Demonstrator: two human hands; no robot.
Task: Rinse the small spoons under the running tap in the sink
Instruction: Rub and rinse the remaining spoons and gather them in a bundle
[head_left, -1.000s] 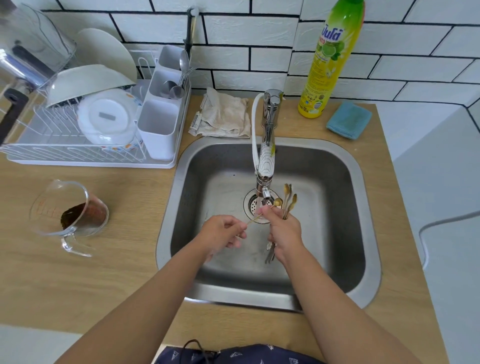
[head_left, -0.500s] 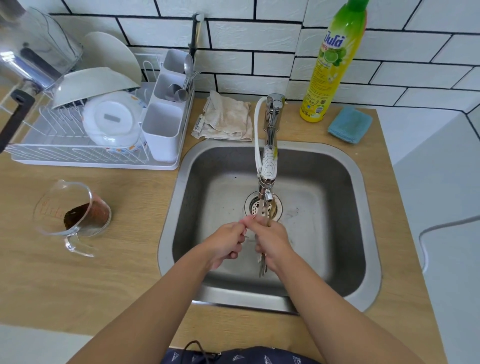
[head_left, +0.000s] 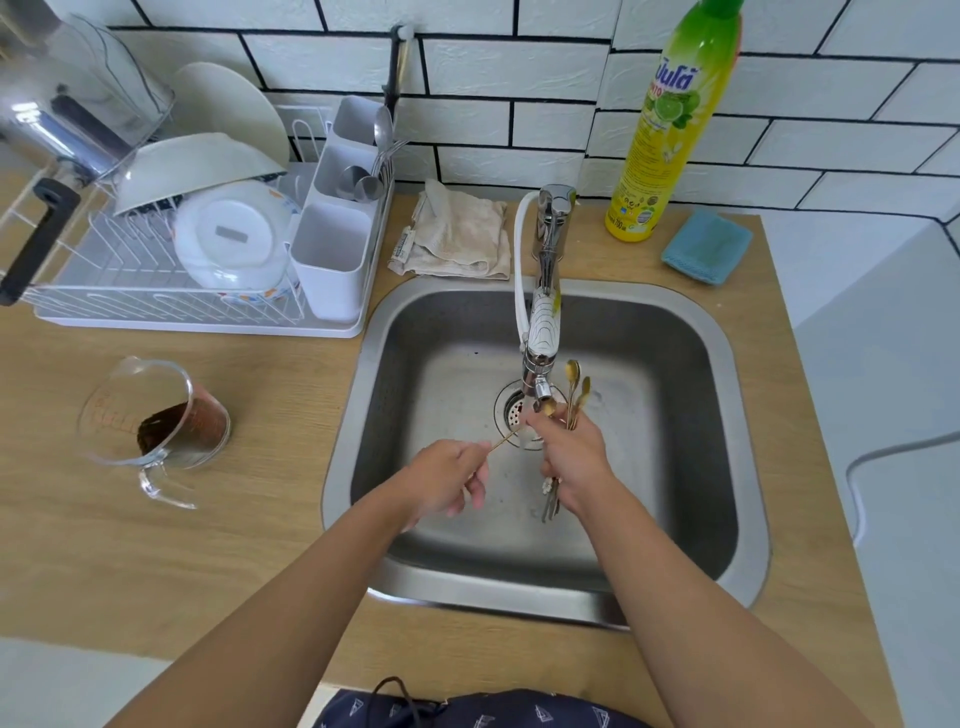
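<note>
Centre frame, over steel sink (head_left: 691, 332): R hand (head_left: 574, 457) fingers curled round bunch of small gold spoons (head_left: 575, 387) beside chrome tap (head_left: 543, 322) spout. L hand (head_left: 447, 480) pinches one thin gold spoon handle (head_left: 503, 441).

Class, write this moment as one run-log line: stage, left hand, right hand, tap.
stage: rinsing | left hand: pinches single spoon handle | right hand: grips spoon bundle, bowls up | tap: over drain
</note>
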